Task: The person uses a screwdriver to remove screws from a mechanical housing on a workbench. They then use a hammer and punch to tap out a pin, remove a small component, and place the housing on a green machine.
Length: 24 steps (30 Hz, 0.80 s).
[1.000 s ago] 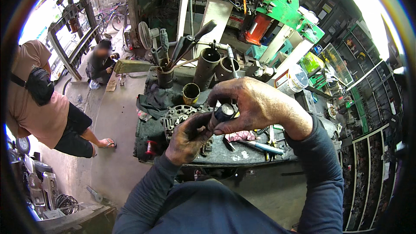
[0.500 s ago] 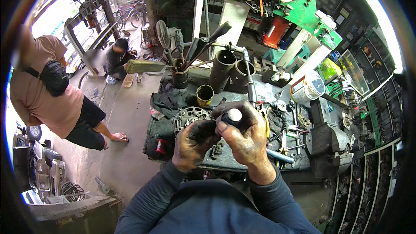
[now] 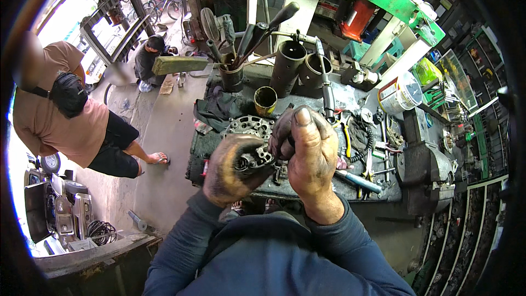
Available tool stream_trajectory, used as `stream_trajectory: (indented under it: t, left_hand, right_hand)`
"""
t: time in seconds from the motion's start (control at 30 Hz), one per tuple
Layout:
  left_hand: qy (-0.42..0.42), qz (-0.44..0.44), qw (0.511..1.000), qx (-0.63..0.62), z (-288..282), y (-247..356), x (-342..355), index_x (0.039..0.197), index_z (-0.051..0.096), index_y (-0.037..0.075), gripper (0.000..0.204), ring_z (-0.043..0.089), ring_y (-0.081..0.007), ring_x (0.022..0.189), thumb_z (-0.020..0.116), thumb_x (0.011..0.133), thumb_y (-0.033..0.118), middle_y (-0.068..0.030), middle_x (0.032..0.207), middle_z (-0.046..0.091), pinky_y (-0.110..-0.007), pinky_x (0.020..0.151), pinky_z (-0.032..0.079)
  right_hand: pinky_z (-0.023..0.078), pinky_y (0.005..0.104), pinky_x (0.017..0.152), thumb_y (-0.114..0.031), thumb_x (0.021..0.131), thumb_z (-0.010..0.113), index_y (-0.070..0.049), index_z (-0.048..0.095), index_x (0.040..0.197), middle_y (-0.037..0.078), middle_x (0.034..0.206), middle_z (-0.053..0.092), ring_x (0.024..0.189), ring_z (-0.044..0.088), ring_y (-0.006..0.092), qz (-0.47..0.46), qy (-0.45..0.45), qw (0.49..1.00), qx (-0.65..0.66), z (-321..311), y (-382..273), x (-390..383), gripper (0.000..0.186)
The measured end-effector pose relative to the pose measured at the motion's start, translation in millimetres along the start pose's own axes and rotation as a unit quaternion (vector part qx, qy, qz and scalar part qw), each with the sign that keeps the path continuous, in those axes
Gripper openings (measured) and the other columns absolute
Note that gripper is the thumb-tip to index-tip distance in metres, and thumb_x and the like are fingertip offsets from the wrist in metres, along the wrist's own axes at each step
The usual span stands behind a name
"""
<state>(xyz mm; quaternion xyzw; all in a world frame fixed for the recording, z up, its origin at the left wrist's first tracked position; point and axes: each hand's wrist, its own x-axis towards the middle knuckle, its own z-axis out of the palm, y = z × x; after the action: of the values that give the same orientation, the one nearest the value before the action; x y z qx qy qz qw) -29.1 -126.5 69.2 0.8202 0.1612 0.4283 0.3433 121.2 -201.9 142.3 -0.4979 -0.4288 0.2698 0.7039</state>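
My left hand (image 3: 233, 170), blackened with grease, is curled over the near edge of the bench. Inside its curl a small dark ringed metal part shows, and I cannot tell whether it is held. My right hand (image 3: 309, 156) is closed, thumb up, its fingertips close to my left hand. Whatever it grips is hidden by its fingers. Just behind both hands a round metal casting with holes (image 3: 249, 125) lies on the bench. A short open can with dark inside (image 3: 266, 101) stands beyond it.
Tall metal cylinders (image 3: 287, 68) and a pot of handled tools (image 3: 232, 78) stand at the back of the bench. Pliers with yellow grips (image 3: 347, 136) and a blue tube (image 3: 359, 181) lie right. A vise (image 3: 430, 175) sits at the right end. A person (image 3: 82, 109) stands left.
The dark cylinder with a pale rounded end that showed in my right hand is no longer visible. My right thumb has lifted upright, and my left hand has shifted slightly lower.
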Motion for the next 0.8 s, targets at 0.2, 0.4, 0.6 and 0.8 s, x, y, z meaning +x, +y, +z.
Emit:
stream_trajectory:
  t: [0.2,0.4,0.6,0.8]
  left_hand:
    - [-0.108,0.083,0.972,0.193,-13,-18,5,0.131,0.067,0.017,0.062,0.052,-0.0351,0.139,0.088,0.077,0.04,-0.0122,0.142,0.058,-0.057,0.12,0.036]
    - [-0.131,0.047,0.963,0.232,11,-32,6,0.137,0.066,0.018,0.075,0.049,-0.0341,0.14,0.086,0.076,0.057,-0.0127,0.146,0.054,-0.059,0.122,0.032]
    - [-0.119,0.071,0.959,0.249,13,-38,3,0.114,0.079,0.016,0.05,0.052,-0.0319,0.137,0.084,0.08,0.053,-0.0125,0.141,0.057,-0.057,0.12,0.034]
    - [-0.106,0.059,0.965,0.232,15,-38,1,0.112,0.078,0.014,0.052,0.054,-0.0346,0.133,0.089,0.074,0.047,-0.0155,0.139,0.058,-0.056,0.116,0.038]
  right_hand:
    - [0.04,0.0267,0.053,-0.039,0.11,0.058,0.001,0.06,0.079,0.011,0.072,0.065,0.058,0.057,0.014,0.025,-0.013,1.0,0.0,-5,-8,4,0.05]
    - [0.037,0.0262,0.055,-0.028,0.108,0.065,-0.003,0.067,0.083,-0.003,0.068,0.057,0.062,0.047,0.0055,0.027,-0.024,0.997,0.073,1,-1,7,0.035]
    - [0.035,0.0262,0.053,-0.032,0.108,0.063,-0.003,0.065,0.077,0.001,0.066,0.06,0.056,0.047,0.0068,0.008,0.023,0.996,0.09,6,-19,7,0.043]
    - [0.033,0.0278,0.053,-0.042,0.106,0.058,0.0,0.062,0.074,0.005,0.064,0.057,0.055,0.046,0.0104,0.021,-0.078,0.995,0.059,-13,-19,12,0.053]
